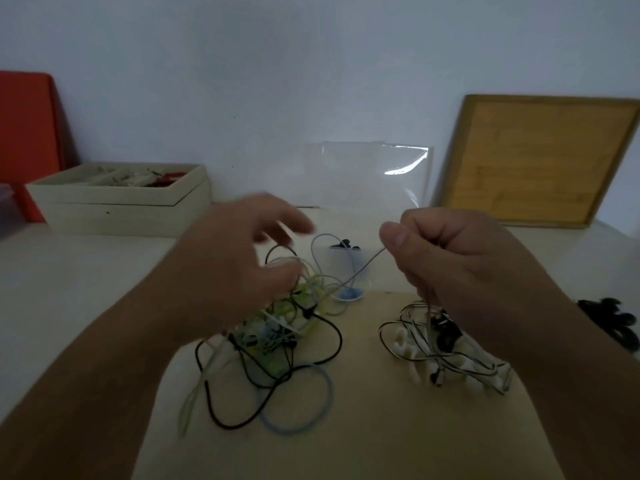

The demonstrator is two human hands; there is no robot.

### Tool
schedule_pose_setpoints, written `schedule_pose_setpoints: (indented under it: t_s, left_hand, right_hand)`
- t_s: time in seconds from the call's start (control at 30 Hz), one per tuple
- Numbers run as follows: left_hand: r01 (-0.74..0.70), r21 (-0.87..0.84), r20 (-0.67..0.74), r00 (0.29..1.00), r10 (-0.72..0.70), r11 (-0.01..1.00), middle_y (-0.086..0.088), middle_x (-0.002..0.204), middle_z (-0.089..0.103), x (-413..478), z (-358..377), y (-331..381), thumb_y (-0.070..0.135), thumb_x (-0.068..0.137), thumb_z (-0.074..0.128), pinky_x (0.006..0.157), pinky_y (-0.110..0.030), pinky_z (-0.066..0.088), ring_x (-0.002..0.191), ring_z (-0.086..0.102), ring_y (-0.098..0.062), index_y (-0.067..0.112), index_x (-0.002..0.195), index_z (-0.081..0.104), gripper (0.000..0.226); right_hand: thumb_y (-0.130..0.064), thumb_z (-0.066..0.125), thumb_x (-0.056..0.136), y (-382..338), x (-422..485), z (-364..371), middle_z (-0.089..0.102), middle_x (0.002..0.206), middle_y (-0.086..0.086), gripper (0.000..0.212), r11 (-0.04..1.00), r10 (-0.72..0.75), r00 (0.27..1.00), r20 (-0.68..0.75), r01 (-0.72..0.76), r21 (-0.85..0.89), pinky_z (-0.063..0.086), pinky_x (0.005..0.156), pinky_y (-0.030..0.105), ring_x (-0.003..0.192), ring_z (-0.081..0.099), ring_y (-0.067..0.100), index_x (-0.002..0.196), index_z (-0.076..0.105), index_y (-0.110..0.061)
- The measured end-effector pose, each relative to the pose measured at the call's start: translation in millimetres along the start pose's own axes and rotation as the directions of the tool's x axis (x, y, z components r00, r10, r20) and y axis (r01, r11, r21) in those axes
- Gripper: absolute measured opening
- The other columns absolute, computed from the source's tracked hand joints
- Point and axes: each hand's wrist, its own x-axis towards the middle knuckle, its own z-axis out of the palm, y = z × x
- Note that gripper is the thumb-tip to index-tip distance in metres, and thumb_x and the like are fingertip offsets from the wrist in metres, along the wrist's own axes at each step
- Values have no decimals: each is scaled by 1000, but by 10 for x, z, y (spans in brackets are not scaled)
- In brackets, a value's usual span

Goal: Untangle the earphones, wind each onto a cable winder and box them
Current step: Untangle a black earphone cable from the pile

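Blurred left hand [239, 258], fingers loosely spread, hides the top of the tangle [277, 330] at centre; right hand [460, 265] pinches a cable [360, 271] leading from it.

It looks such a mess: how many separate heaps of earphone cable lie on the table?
2: a colourful tangle under the left hand, and a black-and-white heap under the right hand. The hands may hide more.
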Motion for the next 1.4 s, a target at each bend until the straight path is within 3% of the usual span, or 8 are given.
schedule_pose_setpoints:
  t_s: [0.1, 0.23, 0.47, 0.7, 0.87, 1.03, 1.17, 1.4]
  left_hand:
    - [-28, 122, 270, 963, -6, 992, 25, 94, 64, 19, 211, 5, 44, 75, 78, 81, -22, 51, 89, 59, 7, 40, 110, 71, 36]
    - [-11, 152, 262, 965, -30, 988, 23, 84, 66, 54, 259, -119, 40, 86, 70, 72, -20, 49, 81, 61, 6, 40, 97, 77, 13]
    - [129, -219, 94, 989, -111, 967, 15, 81, 75, 38, 117, -44, 28, 68, 85, 75, -31, 57, 74, 71, -2, 33, 73, 78, 10]
    - [299, -430, 240, 947, -211, 852, 7, 89, 77, 39, 23, -111, 41, 53, 92, 83, -40, 57, 82, 72, -17, 27, 75, 80, 29]
    - [166, -168, 209, 969, -130, 972, 9, 68, 70, 40, 101, -98, 53, 76, 68, 56, -21, 45, 52, 55, -7, 35, 78, 74, 19]
    - [120, -12, 315, 943, -111, 993, 37, 84, 63, 43, 203, -99, 27, 87, 71, 60, -10, 46, 71, 63, 7, 40, 87, 72, 12]
    - [110, 8, 358, 928, -105, 994, 36, 79, 65, 41, 208, -153, 17, 85, 74, 62, -6, 46, 76, 64, 9, 39, 89, 74, 22]
    - [85, 90, 470, 875, -117, 992, 16, 90, 69, 34, 248, -147, 61, 71, 71, 78, -31, 55, 82, 64, 0, 44, 84, 74, 22]
  right_hand:
    - [-50, 51, 85, -57, -7, -1, 37, 47, -5, 47, 1000, -5, 999, -36, 5, -12, 32, 45, 13, 42, 35, 5, 55, 44, -14]
    - [-49, 54, 87, -31, 2, -13, 40, 43, -6, 46, 999, 38, 994, -107, -38, 4, 32, 44, 13, 38, 34, 5, 51, 47, -21]
    - [-44, 61, 87, 22, 19, -39, 43, 40, -8, 44, 984, 166, 980, -110, -157, 86, 29, 38, 12, 33, 32, 3, 57, 53, -12]
    - [-49, 65, 81, 26, 5, -83, 44, 41, -3, 44, 953, 281, 960, 2, -279, 120, 28, 37, 18, 34, 30, 10, 53, 56, -16]
    - [-46, 73, 61, 31, -1, -156, 49, 48, 2, 30, 864, 336, 933, 129, -360, 351, 24, 36, 15, 33, 28, 8, 58, 60, -19]
    - [-33, 74, 60, 65, 23, -221, 47, 48, 2, 30, 776, 272, 951, 145, -306, 551, 20, 34, 13, 33, 22, 7, 71, 57, -11]
    - [-25, 71, 66, 93, 44, -234, 47, 49, 0, 25, 724, 246, 964, 99, -251, 643, 19, 33, 14, 36, 23, 8, 85, 61, -12]
    - [-24, 68, 70, 72, 32, -153, 51, 49, 1, 22, 746, 207, 974, 94, -220, 629, 17, 36, 17, 37, 25, 9, 86, 65, -10]
